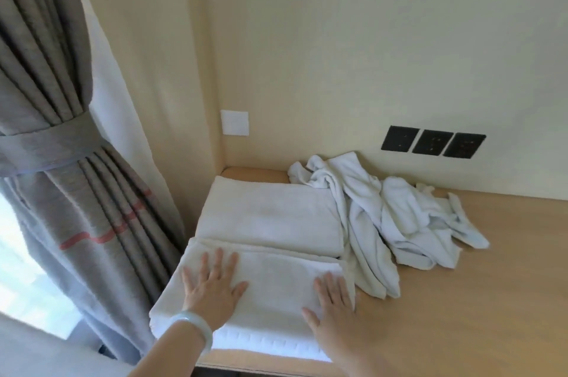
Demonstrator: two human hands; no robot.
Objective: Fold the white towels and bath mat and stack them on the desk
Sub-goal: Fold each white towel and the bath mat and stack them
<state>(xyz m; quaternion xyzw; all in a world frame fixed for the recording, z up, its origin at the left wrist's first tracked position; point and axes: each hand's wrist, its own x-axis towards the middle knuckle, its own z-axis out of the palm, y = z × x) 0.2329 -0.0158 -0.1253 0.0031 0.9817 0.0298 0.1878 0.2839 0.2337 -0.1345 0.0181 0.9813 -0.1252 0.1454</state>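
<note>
Head view looks down on a pale wooden desk (pixel 476 284) set into a cream-walled corner, and both hands lie flat on a folded white terry towel (pixel 273 290) at the desk's front left corner. The left hand (pixel 212 284) presses the towel's left half with its fingers straight and spread, a pale green stone bangle (pixel 196 323) round the wrist. The right hand (pixel 335 309) presses the right end, fingers straight and close together, fingertips just short of the towel's right edge. Neither hand grips anything. A woven band of small ribs runs along this towel's near hem, which reaches the desk's front edge; whether the piece is a towel or the bath mat cannot be told. Just behind it and touching it, a second folded white towel (pixel 270 213) lies flat toward the back left corner. To the right of that one, a crumpled heap of white towels (pixel 384 207) sprawls along the back edge against the wall, with one loose end trailing forward beside the right hand. On the wall above the heap sit three black square sockets (pixel 433 141) in a row — any marks on them are too blurred to read. A plain white square wall plate (pixel 234 122) is fixed above the back left corner. Left of the desk hangs a grey pleated curtain (pixel 61 100), gathered by a grey tie-back band (pixel 52 146) and crossed lower down by a thin red stripe (pixel 92 238).
</note>
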